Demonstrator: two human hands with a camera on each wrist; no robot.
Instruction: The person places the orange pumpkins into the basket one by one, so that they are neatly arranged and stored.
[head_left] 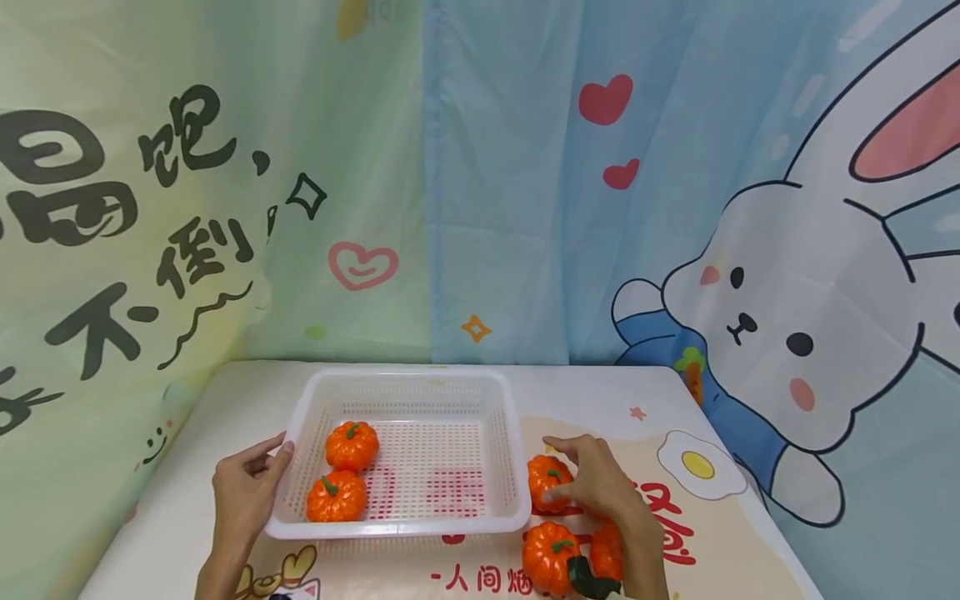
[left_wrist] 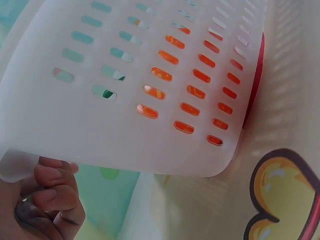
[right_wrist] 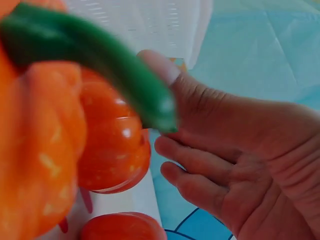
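Note:
A white perforated basket (head_left: 450, 528) stands on the table with two small orange toy pumpkins (head_left: 352, 447) inside at its left. My left hand (head_left: 251, 492) grips the basket's left rim; in the left wrist view its fingers (left_wrist: 57, 192) curl below that rim. Beside the basket's right wall sits another orange pumpkin (head_left: 545, 475). My right hand (head_left: 603, 479) reaches over it, thumb on the near side and fingers spread beyond. Nearer the front are more pumpkins (head_left: 551, 557), one partly hidden by the right wrist. A thick dark green stem (right_wrist: 95, 45) crosses the right wrist view.
The white table (head_left: 592, 392) carries a printed mat with red characters and a fried-egg picture (head_left: 699, 464). Behind it hangs a curtain (head_left: 502, 208) with hearts and a large rabbit, close to the table's back edge.

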